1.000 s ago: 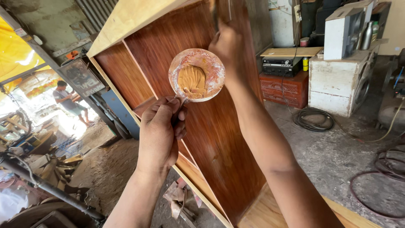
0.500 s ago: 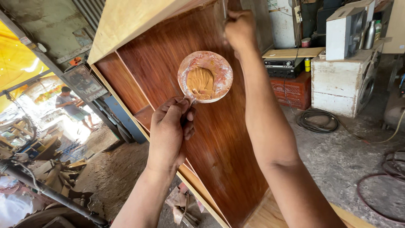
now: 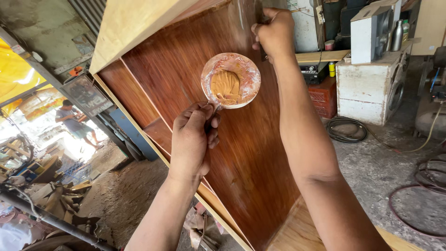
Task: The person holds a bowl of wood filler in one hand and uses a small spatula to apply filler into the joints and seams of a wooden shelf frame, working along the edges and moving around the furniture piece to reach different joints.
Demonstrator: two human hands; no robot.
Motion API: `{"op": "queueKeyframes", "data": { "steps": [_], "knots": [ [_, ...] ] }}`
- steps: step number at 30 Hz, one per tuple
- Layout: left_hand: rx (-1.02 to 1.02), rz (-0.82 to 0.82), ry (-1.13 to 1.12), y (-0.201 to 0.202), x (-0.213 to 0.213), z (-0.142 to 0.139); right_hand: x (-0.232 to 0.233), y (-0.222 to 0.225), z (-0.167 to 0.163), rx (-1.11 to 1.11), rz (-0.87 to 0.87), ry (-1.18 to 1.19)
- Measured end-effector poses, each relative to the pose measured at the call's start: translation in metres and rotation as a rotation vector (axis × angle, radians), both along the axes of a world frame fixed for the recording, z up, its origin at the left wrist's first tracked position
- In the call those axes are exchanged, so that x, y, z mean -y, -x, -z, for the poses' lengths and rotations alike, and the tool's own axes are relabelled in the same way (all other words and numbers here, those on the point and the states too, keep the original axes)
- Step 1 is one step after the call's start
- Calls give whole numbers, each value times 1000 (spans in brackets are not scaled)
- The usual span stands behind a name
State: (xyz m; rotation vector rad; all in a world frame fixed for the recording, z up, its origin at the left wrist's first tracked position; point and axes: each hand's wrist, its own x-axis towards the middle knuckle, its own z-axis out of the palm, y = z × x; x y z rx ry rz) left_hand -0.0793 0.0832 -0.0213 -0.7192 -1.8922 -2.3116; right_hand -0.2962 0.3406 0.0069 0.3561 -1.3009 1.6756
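Left hand grips a round dish of tan putty; right hand, fingers closed on a small tool, works the reddish wooden panel's top edge, most of it already glossy.

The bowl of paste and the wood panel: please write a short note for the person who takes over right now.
Left hand: grips the bowl at its lower edge, holding it in front of the panel. Brown paste lies in the bowl.
Right hand: closed on a small tool, mostly hidden, pressed to the panel's upper part.
Done: the panel is glossy reddish-brown; how much is already treated cannot be told.
Left: paste remains in the bowl.
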Motion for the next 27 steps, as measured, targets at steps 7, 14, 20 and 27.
{"op": "queueKeyframes", "data": {
  "steps": [7,14,20,27],
  "knots": [
    [11,-22,8,-3,19,-8,12,15,-22,75,41,6],
    [8,-69,13,-1,26,-5,39,27,-28,31,40,-10],
    [-3,-75,16,3,25,-6,15,23,-19,52,-54,31],
    [27,-53,-8,1,24,2,29,36,-19,36,39,60]
  ]
}}
